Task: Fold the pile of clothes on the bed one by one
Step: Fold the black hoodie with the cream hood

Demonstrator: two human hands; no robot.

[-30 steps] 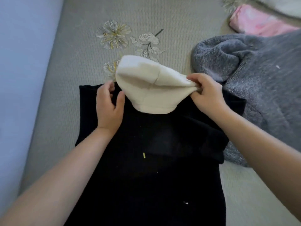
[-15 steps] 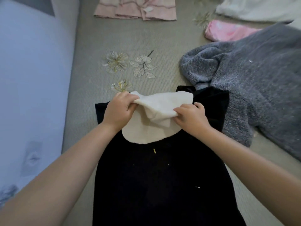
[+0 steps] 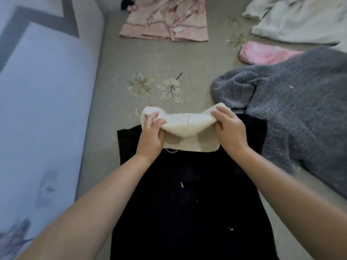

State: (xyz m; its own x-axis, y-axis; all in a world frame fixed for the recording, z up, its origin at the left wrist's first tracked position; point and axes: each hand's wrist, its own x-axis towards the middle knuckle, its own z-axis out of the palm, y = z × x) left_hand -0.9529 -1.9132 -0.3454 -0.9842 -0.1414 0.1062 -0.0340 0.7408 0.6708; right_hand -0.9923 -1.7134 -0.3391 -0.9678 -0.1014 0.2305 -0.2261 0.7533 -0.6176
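Left hand: the left hand (image 3: 151, 136) has its fingers curled round the left end of the cream collar (image 3: 185, 126), thumb on top, pinching the fabric.
Right hand: the right hand (image 3: 230, 130) grips the collar's right end the same way, fingers wrapped over the bunched edge.
Cream collar: it is stretched between the two hands, its upper part lifted and rolled, its lower flap lying flat on the black cloth below.
Black garment: the black garment (image 3: 187, 199) lies spread lengthwise on the bed, running from the hands down toward the person; the collar sits at its far end. A few pale specks show on it.
Bed: the bed cover (image 3: 116, 76) is grey-green with embroidered flowers (image 3: 142, 84) just beyond the collar.
Grey sweater: a grey sweater (image 3: 293, 109) lies heaped to the right, touching and overlapping the black garment's right edge.
Pink pieces: a bright pink item (image 3: 262, 53) lies beyond the sweater; a pale pink folded garment (image 3: 165, 21) rests at the far side.
White garment: a white garment (image 3: 293, 21) lies at the far right corner.
Wall: a pale wall (image 3: 41, 100) borders the bed on the left.
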